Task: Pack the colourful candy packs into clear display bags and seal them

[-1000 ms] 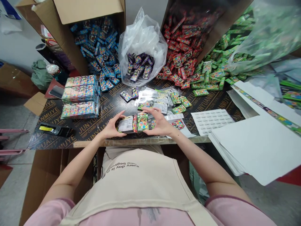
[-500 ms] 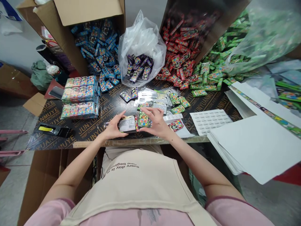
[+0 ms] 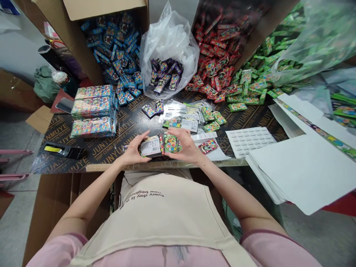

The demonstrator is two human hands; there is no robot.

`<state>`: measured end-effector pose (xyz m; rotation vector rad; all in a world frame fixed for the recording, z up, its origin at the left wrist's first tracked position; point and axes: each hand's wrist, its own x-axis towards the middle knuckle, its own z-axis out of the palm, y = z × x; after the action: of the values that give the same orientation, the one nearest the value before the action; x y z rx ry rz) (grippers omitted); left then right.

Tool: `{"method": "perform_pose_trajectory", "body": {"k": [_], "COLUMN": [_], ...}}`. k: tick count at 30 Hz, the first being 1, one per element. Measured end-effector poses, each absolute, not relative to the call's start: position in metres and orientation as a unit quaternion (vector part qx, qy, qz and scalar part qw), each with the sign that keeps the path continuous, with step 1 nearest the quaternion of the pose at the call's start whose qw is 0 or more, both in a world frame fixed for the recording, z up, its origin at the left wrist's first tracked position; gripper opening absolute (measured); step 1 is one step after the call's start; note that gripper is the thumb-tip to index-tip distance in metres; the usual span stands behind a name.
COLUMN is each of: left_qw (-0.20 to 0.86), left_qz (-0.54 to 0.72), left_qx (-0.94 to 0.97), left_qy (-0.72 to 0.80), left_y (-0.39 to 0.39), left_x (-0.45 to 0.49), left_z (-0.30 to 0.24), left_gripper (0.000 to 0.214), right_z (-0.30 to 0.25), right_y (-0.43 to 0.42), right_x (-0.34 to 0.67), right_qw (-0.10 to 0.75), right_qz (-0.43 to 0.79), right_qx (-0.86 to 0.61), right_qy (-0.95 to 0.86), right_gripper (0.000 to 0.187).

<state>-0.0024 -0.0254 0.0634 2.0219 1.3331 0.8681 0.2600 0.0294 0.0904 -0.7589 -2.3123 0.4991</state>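
My left hand and my right hand together grip a clear printed pouch holding several small candy packs, just above the table's near edge. A green pack sits at the pouch's right end under my right fingers. The pouch's white label faces up. A fan of empty clear pouches lies right behind my hands. A red pack lies just to the right of my right hand.
Behind are a box of blue packs, a plastic bag of purple packs, a box of red packs and a heap of green packs. Stacked filled pouches stand left. A sticker sheet and white sheets lie right.
Both hands stay on the pouch at the same spot; my right fingers have shifted over the green pack at its open end.
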Motion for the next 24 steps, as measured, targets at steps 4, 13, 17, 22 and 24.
{"method": "perform_pose_trajectory", "body": {"k": [4, 13, 17, 22, 24], "left_qw": [0.283, 0.293, 0.287, 0.245, 0.213], "left_qz": [0.331, 0.315, 0.287, 0.326, 0.369], "left_qx": [0.754, 0.757, 0.791, 0.780, 0.745], "left_qy": [0.492, 0.492, 0.457, 0.474, 0.514], "left_y": [-0.027, -0.024, -0.023, -0.022, -0.020], "left_x": [0.001, 0.002, 0.003, 0.014, 0.022], "left_z": [0.059, 0.066, 0.072, 0.072, 0.072], "left_gripper": [0.109, 0.116, 0.112, 0.113, 0.112], "right_z": [0.088, 0.089, 0.088, 0.083, 0.079], "right_y": [0.027, 0.043, 0.043, 0.037, 0.034], "right_x": [0.257, 0.269, 0.265, 0.256, 0.247], "right_qw": [0.307, 0.259, 0.229, 0.279, 0.368], "right_qz": [0.179, 0.236, 0.220, 0.231, 0.275], "right_qx": [-0.280, -0.235, -0.210, -0.224, -0.280], "right_qy": [-0.892, -0.907, -0.925, -0.905, -0.843], "right_gripper": [0.071, 0.095, 0.095, 0.095, 0.094]}}
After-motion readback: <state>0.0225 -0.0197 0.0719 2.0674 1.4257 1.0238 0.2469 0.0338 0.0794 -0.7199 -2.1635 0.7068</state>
